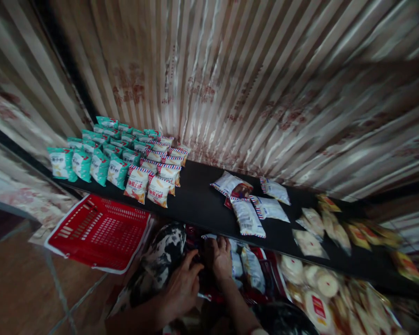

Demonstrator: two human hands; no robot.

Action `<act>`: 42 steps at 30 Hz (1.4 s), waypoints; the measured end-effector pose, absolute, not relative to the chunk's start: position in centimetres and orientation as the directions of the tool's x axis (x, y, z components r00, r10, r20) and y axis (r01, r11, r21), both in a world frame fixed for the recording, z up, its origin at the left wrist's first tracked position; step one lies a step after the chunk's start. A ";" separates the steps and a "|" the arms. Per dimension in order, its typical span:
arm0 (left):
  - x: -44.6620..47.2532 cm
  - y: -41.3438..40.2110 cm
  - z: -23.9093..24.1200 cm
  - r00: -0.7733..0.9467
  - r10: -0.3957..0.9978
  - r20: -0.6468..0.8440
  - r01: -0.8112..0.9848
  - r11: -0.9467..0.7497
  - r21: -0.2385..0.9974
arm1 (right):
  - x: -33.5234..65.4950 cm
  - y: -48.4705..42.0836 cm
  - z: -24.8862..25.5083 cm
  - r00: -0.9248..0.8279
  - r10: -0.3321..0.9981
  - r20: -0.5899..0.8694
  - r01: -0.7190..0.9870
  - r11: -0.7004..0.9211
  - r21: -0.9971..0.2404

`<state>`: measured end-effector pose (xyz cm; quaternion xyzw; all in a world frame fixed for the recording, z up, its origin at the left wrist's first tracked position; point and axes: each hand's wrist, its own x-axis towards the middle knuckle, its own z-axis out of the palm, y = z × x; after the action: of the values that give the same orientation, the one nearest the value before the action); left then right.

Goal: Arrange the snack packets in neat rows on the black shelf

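Both hands are low in the middle of the head view, over a dark red open bag or box [272,274] of snack packets below the shelf edge. My left hand [185,278] is palm inward, its thumb and fingers apart and bent, with nothing visible between them. Just to its right, my right hand [219,257] reaches in with fingers curled down among the packets; whatever they grip is hidden. Beside its wrist lie white-and-blue snack packets [253,270]. More white packets [247,217] with striped edges lie loosely on the black shelf [195,190] above.
Upright rows of green snack bags [99,166] and white-and-orange bags [158,188] stand at the shelf's left. A red basket [117,232] sits below them. At the right are clear-wrapped pastries [310,243] on the shelf and round white cakes [326,284] below. A striped curtain [209,83] hangs behind.
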<state>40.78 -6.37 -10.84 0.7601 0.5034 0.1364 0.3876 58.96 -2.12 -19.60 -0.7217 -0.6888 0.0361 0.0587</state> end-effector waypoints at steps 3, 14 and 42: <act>40.6 -6.3 -10.5 0.443 0.876 -0.190 0.653 -0.170 0.738 | 59.7 -2.3 -18.5 0.029 0.998 0.059 0.979 -0.016 -0.204; 40.9 -5.0 -11.8 0.359 0.930 -0.081 0.511 -0.123 0.851 | 60.3 -5.2 -12.1 0.258 0.933 -0.251 0.445 -0.345 -0.826; 38.6 2.3 -7.4 0.178 0.981 -0.074 0.430 -0.010 0.903 | 56.7 3.6 -5.7 0.308 0.855 -0.417 -0.147 -0.390 -0.909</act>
<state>38.59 2.32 -7.36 0.6346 0.5559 0.3196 0.4314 56.70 3.58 -5.66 -0.6505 -0.2723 0.5215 0.4804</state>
